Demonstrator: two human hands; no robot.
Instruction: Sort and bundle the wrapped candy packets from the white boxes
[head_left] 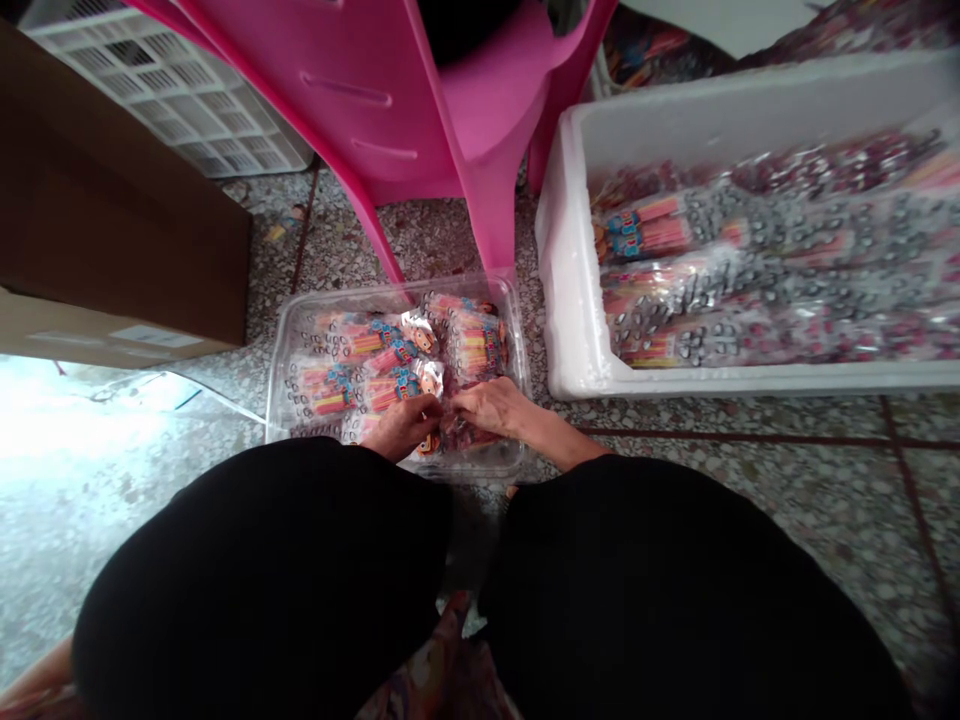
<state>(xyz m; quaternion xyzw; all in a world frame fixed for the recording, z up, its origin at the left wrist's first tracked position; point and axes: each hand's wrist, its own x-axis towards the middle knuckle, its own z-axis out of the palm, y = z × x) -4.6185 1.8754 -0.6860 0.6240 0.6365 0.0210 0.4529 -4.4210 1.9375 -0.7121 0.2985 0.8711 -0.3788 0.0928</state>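
A clear plastic tray (289, 330) sits on the floor between my knees and holds several colourful snack packets (390, 370). My left hand (405, 425) is curled, its fingers pinching a packet (429, 443) at the tray's near edge. My right hand (491, 408) lies beside it, fingers bent down on the same packet. Both hands touch each other over the tray's front.
A white foam box (577, 340) full of similar packets stands at the right. A pink plastic chair (450, 120) is just behind the tray. A brown cardboard box (112, 220) and a white crate (187, 90) are at the left. My black-clad knees fill the foreground.
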